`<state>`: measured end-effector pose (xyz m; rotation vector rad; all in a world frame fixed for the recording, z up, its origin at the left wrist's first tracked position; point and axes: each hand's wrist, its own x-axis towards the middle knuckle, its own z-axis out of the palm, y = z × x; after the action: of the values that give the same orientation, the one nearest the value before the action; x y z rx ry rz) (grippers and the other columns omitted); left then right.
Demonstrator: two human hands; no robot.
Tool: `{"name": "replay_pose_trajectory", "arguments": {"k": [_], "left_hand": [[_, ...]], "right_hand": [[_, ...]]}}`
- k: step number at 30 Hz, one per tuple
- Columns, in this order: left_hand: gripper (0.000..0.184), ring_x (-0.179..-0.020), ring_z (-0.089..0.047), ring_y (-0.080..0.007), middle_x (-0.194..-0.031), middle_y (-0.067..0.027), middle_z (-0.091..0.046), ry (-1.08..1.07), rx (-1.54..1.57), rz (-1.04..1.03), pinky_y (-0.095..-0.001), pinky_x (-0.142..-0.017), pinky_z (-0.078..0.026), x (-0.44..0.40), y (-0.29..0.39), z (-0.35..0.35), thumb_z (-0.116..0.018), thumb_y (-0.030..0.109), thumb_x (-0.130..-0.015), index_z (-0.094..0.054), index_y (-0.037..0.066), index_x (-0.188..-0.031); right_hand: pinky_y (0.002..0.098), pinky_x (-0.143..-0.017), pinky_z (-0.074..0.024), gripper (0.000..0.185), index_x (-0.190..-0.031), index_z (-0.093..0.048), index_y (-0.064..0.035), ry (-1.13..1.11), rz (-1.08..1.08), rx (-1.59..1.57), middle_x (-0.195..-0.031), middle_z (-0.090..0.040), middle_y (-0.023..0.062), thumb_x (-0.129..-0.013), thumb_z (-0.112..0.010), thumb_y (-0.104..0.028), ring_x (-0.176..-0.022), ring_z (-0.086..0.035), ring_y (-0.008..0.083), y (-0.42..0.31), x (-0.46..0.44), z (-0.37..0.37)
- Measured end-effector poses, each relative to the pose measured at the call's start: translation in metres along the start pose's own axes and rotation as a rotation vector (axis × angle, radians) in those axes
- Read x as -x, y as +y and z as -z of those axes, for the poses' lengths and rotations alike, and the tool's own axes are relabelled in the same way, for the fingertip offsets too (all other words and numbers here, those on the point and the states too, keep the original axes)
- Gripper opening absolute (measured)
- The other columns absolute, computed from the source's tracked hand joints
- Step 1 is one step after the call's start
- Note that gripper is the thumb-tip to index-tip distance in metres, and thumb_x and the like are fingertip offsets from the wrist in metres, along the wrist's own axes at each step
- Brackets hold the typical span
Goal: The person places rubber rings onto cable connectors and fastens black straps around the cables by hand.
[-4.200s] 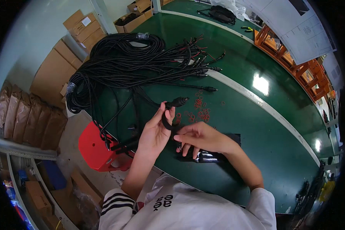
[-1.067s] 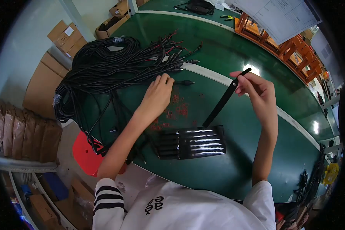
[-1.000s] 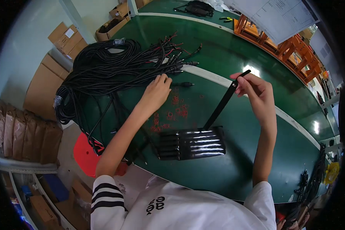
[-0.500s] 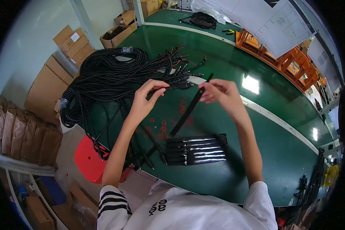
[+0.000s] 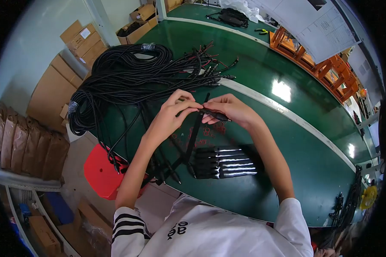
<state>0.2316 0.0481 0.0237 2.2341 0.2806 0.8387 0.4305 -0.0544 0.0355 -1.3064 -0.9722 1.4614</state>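
Both hands meet above the green table, over the scattered small red rings (image 5: 207, 129). My left hand (image 5: 176, 112) pinches a black cable just behind its connector (image 5: 220, 116). With closed fingers, my right hand (image 5: 225, 109) holds a flat black strap (image 5: 194, 136) against that cable; the strap hangs down toward the table. Below the hands lies a row of glossy black strips (image 5: 227, 162). The large bundle of black cables (image 5: 128, 77) is beyond my left hand, with bare red and black wire ends and connectors at its right side.
A red stool (image 5: 102, 171) stands at the table's left edge. Cardboard boxes (image 5: 85, 43) and brown wrapped packs (image 5: 30, 145) are at the left. Orange racks (image 5: 317, 64) and hanging paper sheets (image 5: 321, 30) are at the upper right. Black cables lie at the lower right.
The right hand has brought the black strap leftward to the left hand. A cable connector, earlier lying by the bundle, is now lifted nearer the body between both hands.
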Motion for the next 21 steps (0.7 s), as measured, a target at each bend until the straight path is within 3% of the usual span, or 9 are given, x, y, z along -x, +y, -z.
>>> {"name": "replay_pose_trajectory", "arguments": {"k": [7, 11, 16, 21], "left_hand": [[0.025, -0.088, -0.064, -0.0171, -0.104, -0.0058, -0.056, -0.009, -0.013, -0.004, -0.0303, -0.079, -0.052, 0.002, -0.004, -0.004, -0.068, -0.004, -0.082, -0.074, 0.008, -0.103], [0.018, -0.089, -0.063, -0.0197, -0.099, -0.0069, -0.060, 0.036, -0.053, -0.065, -0.0315, -0.078, -0.051, 0.002, -0.006, -0.006, -0.070, -0.003, -0.080, -0.072, 0.004, -0.097], [0.014, -0.090, -0.062, -0.0230, -0.092, -0.0068, -0.063, 0.074, -0.059, -0.054, -0.0330, -0.079, -0.050, 0.000, -0.006, -0.008, -0.073, -0.001, -0.078, -0.067, 0.002, -0.090], [0.018, -0.087, -0.060, -0.0233, -0.092, -0.0065, -0.063, 0.161, -0.244, -0.165, -0.0336, -0.077, -0.048, 0.005, -0.003, -0.015, -0.074, 0.002, -0.076, -0.065, 0.003, -0.091]], "right_hand": [[0.0274, -0.071, -0.0585, 0.045, -0.102, -0.066, 0.0081, 0.099, -0.145, -0.068, -0.089, -0.072, 0.0179, -0.100, -0.054, -0.035, -0.080, -0.072, 0.0200, -0.008, 0.008, 0.002], [0.0266, -0.071, -0.0583, 0.045, -0.102, -0.067, 0.0085, 0.012, -0.019, -0.109, -0.087, -0.072, 0.0189, -0.098, -0.058, -0.036, -0.078, -0.071, 0.0190, 0.000, 0.007, 0.001], [0.0253, -0.070, -0.0588, 0.034, -0.101, -0.070, 0.0094, 0.022, -0.055, -0.044, -0.087, -0.072, 0.0175, -0.089, -0.073, -0.022, -0.076, -0.070, 0.0163, 0.000, 0.005, -0.001], [0.0250, -0.070, -0.0591, 0.027, -0.102, -0.071, 0.0075, 0.022, 0.001, 0.000, -0.088, -0.072, 0.0148, -0.087, -0.073, -0.015, -0.076, -0.070, 0.0155, 0.004, 0.003, -0.001]]}}
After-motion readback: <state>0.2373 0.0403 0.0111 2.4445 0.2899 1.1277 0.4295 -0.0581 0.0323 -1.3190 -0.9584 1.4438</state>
